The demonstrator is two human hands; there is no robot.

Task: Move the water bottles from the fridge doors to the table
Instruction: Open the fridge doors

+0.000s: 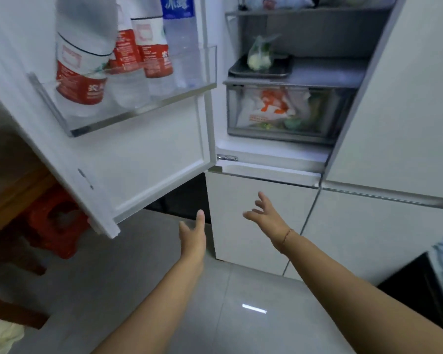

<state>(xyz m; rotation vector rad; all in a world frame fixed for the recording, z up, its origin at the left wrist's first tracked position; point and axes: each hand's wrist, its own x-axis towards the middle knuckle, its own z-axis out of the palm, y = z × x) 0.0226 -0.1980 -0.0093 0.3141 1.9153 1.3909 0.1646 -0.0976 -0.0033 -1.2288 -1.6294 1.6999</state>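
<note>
Head view: water bottles (152,47) stand side by side in the clear door shelf (143,112) of the open fridge door (151,159), several with red labels, one with a blue label. Just below the door's lower edge, the left grip (192,235) reaches forward, fingers straight, holding nothing. Right of the door, the right grip (266,217) is spread apart, empty. A red stool (56,218) sits beneath the door

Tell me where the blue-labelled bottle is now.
In the head view, upper left: the blue-labelled bottle stands in the open door's clear shelf, rightmost, beside a red-labelled bottle.
</note>
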